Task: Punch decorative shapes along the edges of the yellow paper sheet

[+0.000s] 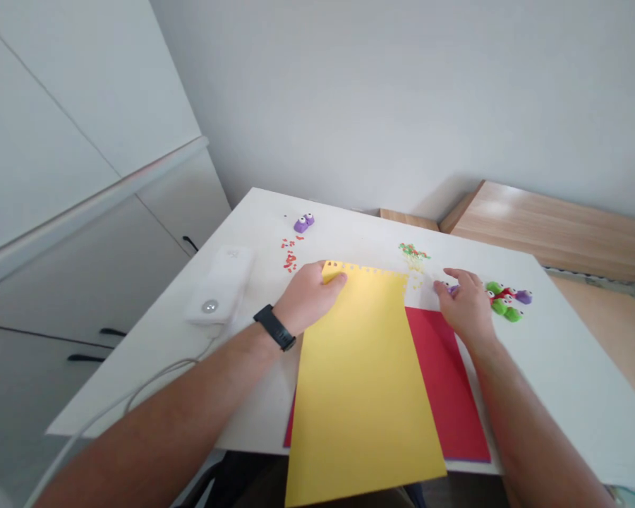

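Observation:
A yellow paper sheet [360, 374] with a row of punched notches along its far edge lies over a red sheet [444, 381] on the white table [561, 353]. My left hand [310, 296], with a black watch on the wrist, pinches the yellow sheet's far left corner. My right hand [466, 303] rests on the table right of the sheet, fingers curled around a small purple punch [451, 288] that is mostly hidden. Several green and purple punches with googly eyes [508, 302] sit just right of that hand.
Another purple punch [303, 223] stands at the table's far left. Red paper bits [289, 257] and green and yellow bits [413, 255] are scattered near the far edge. A white device [219, 286] with a cable lies on the left. A wooden surface [561, 226] is behind.

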`<action>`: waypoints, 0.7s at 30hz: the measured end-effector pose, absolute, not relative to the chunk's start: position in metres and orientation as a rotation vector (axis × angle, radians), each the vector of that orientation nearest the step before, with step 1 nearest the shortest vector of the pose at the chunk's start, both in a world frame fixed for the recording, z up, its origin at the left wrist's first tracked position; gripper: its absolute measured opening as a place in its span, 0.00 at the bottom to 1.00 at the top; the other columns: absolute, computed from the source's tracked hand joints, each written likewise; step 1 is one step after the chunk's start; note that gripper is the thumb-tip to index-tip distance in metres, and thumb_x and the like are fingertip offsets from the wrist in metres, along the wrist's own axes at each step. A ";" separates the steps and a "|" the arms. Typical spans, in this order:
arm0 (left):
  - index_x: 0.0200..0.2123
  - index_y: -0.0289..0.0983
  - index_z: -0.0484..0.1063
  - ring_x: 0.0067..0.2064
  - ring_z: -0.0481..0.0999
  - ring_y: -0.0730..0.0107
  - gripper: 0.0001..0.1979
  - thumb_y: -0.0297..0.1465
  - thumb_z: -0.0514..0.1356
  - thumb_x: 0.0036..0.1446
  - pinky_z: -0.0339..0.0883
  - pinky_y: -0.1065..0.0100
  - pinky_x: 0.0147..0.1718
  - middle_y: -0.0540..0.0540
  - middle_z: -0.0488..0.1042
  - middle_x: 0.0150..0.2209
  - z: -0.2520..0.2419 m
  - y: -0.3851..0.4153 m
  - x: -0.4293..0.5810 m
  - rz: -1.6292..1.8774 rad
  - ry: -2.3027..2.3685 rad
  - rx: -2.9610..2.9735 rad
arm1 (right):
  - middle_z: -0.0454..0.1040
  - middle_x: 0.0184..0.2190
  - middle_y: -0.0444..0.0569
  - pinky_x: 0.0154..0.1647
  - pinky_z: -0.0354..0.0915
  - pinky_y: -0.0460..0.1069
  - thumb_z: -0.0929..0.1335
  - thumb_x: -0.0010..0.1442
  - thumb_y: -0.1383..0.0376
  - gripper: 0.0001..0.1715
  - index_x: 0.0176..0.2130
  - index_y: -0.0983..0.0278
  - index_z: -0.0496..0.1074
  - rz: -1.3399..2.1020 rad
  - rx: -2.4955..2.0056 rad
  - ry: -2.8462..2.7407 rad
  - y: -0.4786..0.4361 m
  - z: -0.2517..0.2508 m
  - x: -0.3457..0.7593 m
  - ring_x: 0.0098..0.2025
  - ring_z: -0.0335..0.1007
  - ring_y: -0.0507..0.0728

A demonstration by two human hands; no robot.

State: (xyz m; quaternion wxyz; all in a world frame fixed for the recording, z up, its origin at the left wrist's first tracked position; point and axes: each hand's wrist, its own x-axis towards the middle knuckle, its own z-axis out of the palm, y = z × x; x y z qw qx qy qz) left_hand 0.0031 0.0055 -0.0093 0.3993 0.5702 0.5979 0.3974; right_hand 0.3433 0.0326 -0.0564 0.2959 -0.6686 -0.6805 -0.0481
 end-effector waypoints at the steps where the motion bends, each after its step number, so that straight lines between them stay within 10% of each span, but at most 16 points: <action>1: 0.38 0.37 0.82 0.43 0.84 0.54 0.12 0.38 0.63 0.58 0.76 0.60 0.46 0.42 0.86 0.39 -0.010 0.006 0.003 0.990 1.504 1.469 | 0.77 0.55 0.63 0.55 0.72 0.63 0.69 0.65 0.56 0.23 0.54 0.66 0.77 -0.102 -1.750 -1.824 0.031 -0.052 0.335 0.42 0.78 0.65; 8: 0.40 0.36 0.81 0.43 0.84 0.56 0.10 0.34 0.61 0.61 0.73 0.64 0.42 0.40 0.86 0.41 -0.019 0.015 0.001 0.899 1.506 1.539 | 0.75 0.58 0.61 0.44 0.73 0.60 0.69 0.66 0.56 0.23 0.56 0.63 0.75 0.097 -1.536 -2.120 0.057 -0.006 0.264 0.26 0.72 0.55; 16: 0.42 0.38 0.81 0.47 0.84 0.55 0.09 0.33 0.62 0.61 0.74 0.65 0.44 0.39 0.86 0.44 -0.023 0.018 0.002 0.846 1.531 1.554 | 0.71 0.64 0.65 0.65 0.64 0.60 0.68 0.68 0.64 0.29 0.66 0.68 0.68 0.123 -1.392 -2.568 0.147 0.021 0.141 0.61 0.72 0.68; 21: 0.40 0.38 0.80 0.45 0.84 0.54 0.09 0.33 0.60 0.62 0.73 0.63 0.42 0.37 0.85 0.44 -0.025 0.017 0.003 0.830 1.542 1.579 | 0.70 0.66 0.65 0.64 0.64 0.57 0.69 0.66 0.69 0.31 0.66 0.69 0.68 0.154 -1.339 -2.733 0.183 0.003 0.076 0.62 0.71 0.68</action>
